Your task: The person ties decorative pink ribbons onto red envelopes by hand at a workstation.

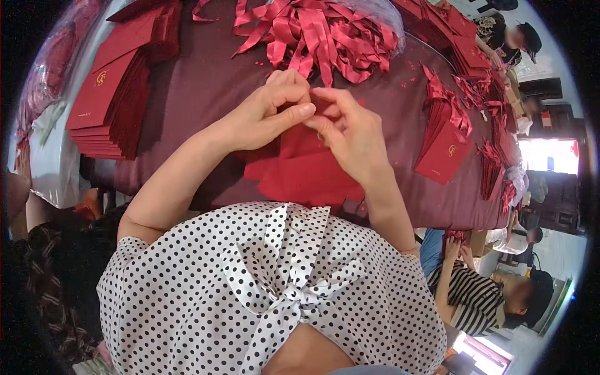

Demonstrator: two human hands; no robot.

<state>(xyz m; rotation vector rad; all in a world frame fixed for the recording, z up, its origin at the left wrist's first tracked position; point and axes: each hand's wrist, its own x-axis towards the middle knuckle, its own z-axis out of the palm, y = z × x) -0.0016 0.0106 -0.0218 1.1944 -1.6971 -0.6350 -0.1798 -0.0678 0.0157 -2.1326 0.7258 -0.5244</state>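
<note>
Both hands meet near the middle of the head view, over the table. My left hand [278, 107] is closed, its thumb pressed against the curled fingers. My right hand [351, 131] is pinched too, fingertips close to the left thumb. Whatever lies between the fingertips is too small and covered to make out. Beneath the hands, a flat red paper bag [306, 165] lies partly hidden by them. Just beyond is a heap of shiny red ribbons [319, 40], spilling from clear plastic.
A stack of red bags with gold print [100, 94] stands at the left. On the right, more red bags [440, 156] lie with ribbons on top. The dark red tablecloth [206, 69] carries small red scraps. Co-workers sit along the right side, one in a striped shirt [478, 300].
</note>
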